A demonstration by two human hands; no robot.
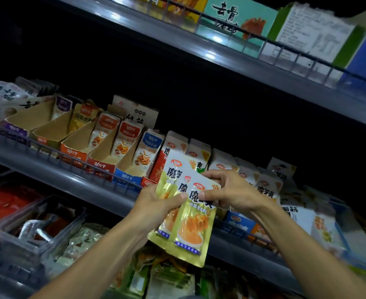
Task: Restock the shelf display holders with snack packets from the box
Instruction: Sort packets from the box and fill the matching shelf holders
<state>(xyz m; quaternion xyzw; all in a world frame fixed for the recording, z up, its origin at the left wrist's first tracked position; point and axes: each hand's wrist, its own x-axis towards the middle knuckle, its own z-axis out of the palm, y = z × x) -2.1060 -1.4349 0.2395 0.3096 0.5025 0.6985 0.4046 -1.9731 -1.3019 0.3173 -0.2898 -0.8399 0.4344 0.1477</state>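
Both forearms are reaching up from the bottom of the view toward the middle shelf (74,180). The left hand (156,207) is curling round a fanned bunch of yellow-and-white snack packets (187,225) from the left, its thumb lying across their faces. The right hand (229,194) is coming in from the right; its grip is pinching the upper edge of the front packet, thumb in front and fingers folded behind. Three packets are showing in the bunch, overlapping, held in the air just before the front rail of the middle shelf, near its centre.

Behind them, five slanted cardboard display holders (104,147) are standing in a row along the front edge: purple, yellow, two orange-red and one blue. White packets are standing in the holders further right. Boxes are sitting on the upper shelf (231,55).
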